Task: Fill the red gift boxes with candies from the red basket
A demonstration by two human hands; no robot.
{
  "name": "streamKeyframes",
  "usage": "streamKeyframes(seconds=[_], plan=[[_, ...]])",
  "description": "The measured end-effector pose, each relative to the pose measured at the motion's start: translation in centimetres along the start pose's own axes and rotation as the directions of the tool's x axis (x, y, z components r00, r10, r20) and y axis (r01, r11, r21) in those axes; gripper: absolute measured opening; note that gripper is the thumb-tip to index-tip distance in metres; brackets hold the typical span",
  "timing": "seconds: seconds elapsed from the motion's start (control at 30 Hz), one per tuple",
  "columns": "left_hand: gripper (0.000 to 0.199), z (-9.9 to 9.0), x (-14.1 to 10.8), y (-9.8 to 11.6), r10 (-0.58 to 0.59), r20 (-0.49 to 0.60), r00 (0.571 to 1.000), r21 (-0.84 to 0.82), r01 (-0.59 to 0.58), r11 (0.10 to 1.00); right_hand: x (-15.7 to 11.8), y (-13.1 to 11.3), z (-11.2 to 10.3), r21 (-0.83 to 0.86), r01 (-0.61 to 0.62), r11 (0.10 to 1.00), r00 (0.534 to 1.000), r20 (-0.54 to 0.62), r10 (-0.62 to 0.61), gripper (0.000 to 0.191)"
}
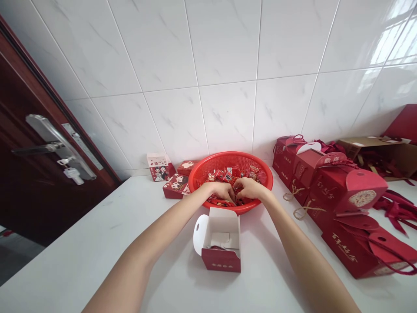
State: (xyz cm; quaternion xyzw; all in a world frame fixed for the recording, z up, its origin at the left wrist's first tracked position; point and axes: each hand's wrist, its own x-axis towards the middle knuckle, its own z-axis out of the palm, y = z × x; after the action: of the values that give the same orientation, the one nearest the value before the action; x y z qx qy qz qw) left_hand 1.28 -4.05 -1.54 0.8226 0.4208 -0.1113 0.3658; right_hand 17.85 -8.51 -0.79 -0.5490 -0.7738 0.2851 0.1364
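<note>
Both my hands reach into a red plastic basket point(266, 169) full of small red-wrapped candies point(228, 174). My left hand point(224, 191) is bent down among the wrappers, its fingers curled and their tips hidden. Close beside it, my right hand point(247, 188) dips in from the other side, fingers curled down onto the candies. What either hand pinches is too small to make out. In front of the basket stands an open red gift box point(221, 260) with a white inside and its flaps up. Something small and dark red lies at its bottom.
Several small printed boxes point(176, 186) sit left of the basket by the tiled wall. On the right, red gift boxes point(345, 182) with cords are stacked in a row. Behind them are a cardboard carton point(358, 145) and dark red ribbons point(395, 208). A door point(39, 182) stands left.
</note>
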Motion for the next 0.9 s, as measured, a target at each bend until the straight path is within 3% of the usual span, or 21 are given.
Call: streamKeyframes(seconds=[0.33, 0.47, 0.57, 0.77, 0.9], plan=[[0.007, 0.4, 0.4, -0.2, 0.035, 0.112, 0.993, -0.015, -0.033, 0.999, -0.3, -0.5, -0.2, -0.108, -0.011, 0.994, 0.993, 0.113, 0.024, 0.051], [0.013, 0.3, 0.5, -0.4, 0.065, 0.133, 0.989, -0.045, -0.060, 0.997, -0.3, -0.6, -0.2, -0.129, 0.027, 0.991, 0.990, 0.143, -0.008, 0.063], [0.020, 0.3, 0.9, -0.6, 0.109, 0.137, 0.985, -0.108, -0.095, 0.990, -0.3, -0.7, -0.1, -0.155, 0.007, 0.988, 0.989, 0.146, 0.016, 0.061], [0.017, 0.5, 2.5, -1.0, 0.110, 0.189, 0.976, -0.166, -0.079, 0.983, 0.0, -0.4, 0.3, -0.126, -0.014, 0.992, 0.999, 0.038, 0.019, 0.048], [0.020, 0.5, 2.8, -0.8, 0.100, 0.205, 0.974, -0.158, -0.068, 0.985, 0.4, -0.1, 0.5, -0.066, -0.062, 0.996, 0.990, -0.127, 0.053, 0.033]])
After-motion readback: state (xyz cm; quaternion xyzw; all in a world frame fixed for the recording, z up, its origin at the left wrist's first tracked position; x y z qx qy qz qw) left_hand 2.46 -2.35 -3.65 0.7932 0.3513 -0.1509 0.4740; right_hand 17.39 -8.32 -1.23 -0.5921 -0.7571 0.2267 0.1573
